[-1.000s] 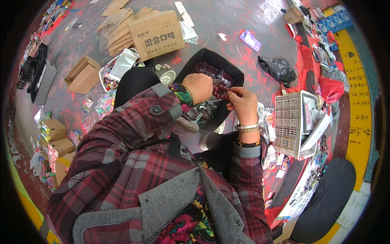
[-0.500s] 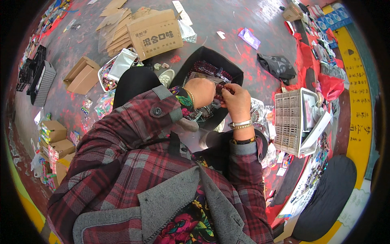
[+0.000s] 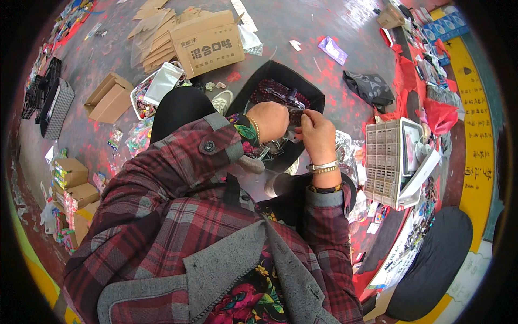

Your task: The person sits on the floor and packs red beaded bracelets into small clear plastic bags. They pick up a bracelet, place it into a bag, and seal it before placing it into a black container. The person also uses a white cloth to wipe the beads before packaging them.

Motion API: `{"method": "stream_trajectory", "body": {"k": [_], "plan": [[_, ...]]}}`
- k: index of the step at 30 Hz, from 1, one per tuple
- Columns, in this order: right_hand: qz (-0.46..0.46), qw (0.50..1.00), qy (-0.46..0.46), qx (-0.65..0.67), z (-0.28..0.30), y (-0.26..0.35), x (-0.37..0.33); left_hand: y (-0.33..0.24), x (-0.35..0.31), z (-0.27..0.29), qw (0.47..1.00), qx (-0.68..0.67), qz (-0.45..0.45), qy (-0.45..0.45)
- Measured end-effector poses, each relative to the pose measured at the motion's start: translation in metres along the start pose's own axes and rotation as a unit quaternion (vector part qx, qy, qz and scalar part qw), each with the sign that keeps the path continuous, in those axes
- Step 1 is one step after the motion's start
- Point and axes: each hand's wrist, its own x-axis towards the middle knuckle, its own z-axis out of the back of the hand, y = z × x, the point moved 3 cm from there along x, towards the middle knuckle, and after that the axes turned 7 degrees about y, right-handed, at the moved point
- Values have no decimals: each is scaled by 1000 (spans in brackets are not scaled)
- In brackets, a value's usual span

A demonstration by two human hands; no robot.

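My left hand is closed in a fist over an open black box, its knuckles turned up and what it grips mostly hidden. Beside it, my right hand is pinched, thumb against forefinger. Between the two hands shows a small dark piece, too small to name, which both seem to hold. Inside the box lie dark red beaded strings and shiny clear plastic packets. The box stands on the floor between my knees.
Right of me stands a pale plastic crate with white items. A grey patterned bag lies beyond it. Ahead left are a printed carton, flattened cardboard, a small open carton and a full white basket.
My right hand has drawn slightly right, leaving a wider gap between the hands. The dark red piece between them shows less than before. My left hand has barely moved.
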Motion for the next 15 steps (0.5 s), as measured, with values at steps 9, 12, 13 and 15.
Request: {"method": "stream_trajectory", "body": {"k": [9, 12, 13, 15], "plan": [[2, 994, -99, 47, 38, 3, -1, 18, 5, 11, 957, -279, 76, -34], [30, 999, 23, -13, 24, -9, 0, 19, 4, 17, 856, -493, 158, 9], [16, 993, 99, 59, 14, -6, 0, 19, 5, 17, 821, -544, 174, 10], [-29, 982, 178, 51, -1, 3, -4, 19, 4, 20, 777, -602, 184, 12]]}}
